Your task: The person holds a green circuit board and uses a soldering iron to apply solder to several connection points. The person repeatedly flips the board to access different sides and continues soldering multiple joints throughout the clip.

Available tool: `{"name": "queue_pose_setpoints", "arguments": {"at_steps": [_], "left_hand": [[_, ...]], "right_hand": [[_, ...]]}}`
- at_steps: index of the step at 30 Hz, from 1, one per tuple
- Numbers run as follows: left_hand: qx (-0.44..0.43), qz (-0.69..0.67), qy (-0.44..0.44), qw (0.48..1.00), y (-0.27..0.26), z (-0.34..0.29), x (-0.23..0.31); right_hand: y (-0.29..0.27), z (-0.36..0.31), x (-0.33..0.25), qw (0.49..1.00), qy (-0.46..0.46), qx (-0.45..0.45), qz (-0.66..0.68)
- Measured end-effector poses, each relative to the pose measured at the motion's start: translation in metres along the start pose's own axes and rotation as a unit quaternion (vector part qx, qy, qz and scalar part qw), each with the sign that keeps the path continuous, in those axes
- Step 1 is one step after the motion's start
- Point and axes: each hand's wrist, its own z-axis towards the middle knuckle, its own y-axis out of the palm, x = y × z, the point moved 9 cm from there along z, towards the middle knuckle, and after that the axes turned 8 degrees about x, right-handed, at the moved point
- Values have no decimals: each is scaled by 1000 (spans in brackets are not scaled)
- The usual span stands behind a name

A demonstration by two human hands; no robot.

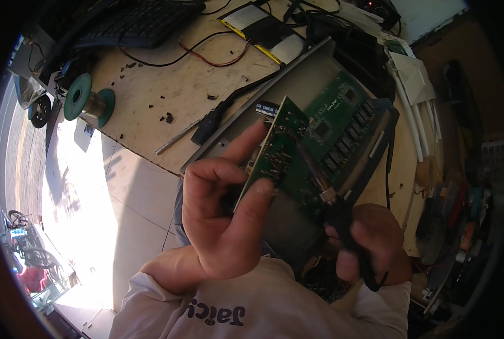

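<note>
Seemingly mid-work — pinching a tilted circuit board (283,137) in left hand (222,217) above metal casing (300,70), grasping a soldering iron (338,213) in right hand (377,234) — impossible to tell finished joints (277,163) from remaining.

The spool (93,104) lies at the left edge of the bench (150,104), keyboard (136,25) behind; over the tray (296,77), the held circuit board (274,152) is left of the soldering iron (327,196).

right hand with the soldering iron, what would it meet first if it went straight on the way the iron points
Most likely the pin-studded face of the small green board in the left hand; the soldering iron in the right hand points up-left toward it, though depth is unclear.
</note>
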Motion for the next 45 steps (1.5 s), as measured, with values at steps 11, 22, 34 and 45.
{"name": "queue_pose_setpoints", "arguments": {"at_steps": [11,22,34,45], "left_hand": [[2,8,11,1000,0,1,2],[10,2,6,1000,-1,-1,2],[-16,27,49,998,3,-1,4],[-15,17,51,998,3,-2,1]], "right_hand": [[0,0,2,1000,0,-4,2],[0,-3,3,1000,-4,-10,8],[3,0,-1,1000,-11,-22,1],[3,0,-3,1000,-19,-10,1]]}}
